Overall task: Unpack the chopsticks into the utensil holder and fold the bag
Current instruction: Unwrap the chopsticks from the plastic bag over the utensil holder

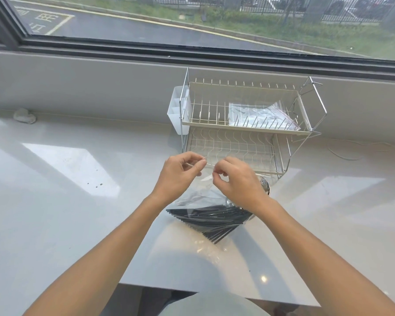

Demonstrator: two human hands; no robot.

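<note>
A clear plastic bag (200, 195) hangs from both my hands above the counter, with a bundle of dark chopsticks (211, 221) lying crosswise in its bottom. My left hand (180, 174) pinches the bag's top edge on the left. My right hand (238, 181) pinches the same edge a little to the right, and the two hands are close together. The white utensil holder (177, 110) hangs on the left end of a two-tier wire dish rack (246, 126) just behind my hands.
Another clear plastic bag (260, 117) lies on the rack's upper tier. Something shiny and metal (265, 184) shows behind my right wrist. A crumpled grey lump (24, 115) sits at the far left by the sill. The window runs along the back; the counter's front edge is near me.
</note>
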